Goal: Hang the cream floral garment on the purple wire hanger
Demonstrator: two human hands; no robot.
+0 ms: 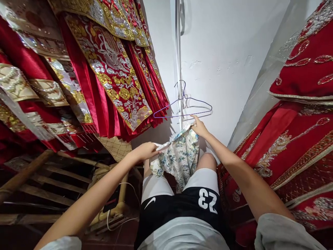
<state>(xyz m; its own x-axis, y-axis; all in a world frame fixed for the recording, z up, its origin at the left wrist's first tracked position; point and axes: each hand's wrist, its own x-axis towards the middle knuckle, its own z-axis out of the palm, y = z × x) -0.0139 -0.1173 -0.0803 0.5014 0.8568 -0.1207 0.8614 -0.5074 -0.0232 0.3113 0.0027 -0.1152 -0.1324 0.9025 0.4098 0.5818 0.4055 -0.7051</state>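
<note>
A white garment with a blue-green and yellowish swirling print hangs between my hands, in front of my knees. Whether it is a shirt, a skirt or something else I cannot tell. My left hand is closed on the left end of its upper edge. My right hand pinches the right end of that edge, with the index finger reaching up to the bottom bar of a purple wire hanger. I cannot tell if the finger touches the bar. The hanger is upright against the wall, with nothing draped over it.
Red garments with gold and silver embroidery hang at the left. More red beaded garments hang at the right. A white pipe or cable runs down the white wall. A bamboo chair or rack stands lower left, near a white cord.
</note>
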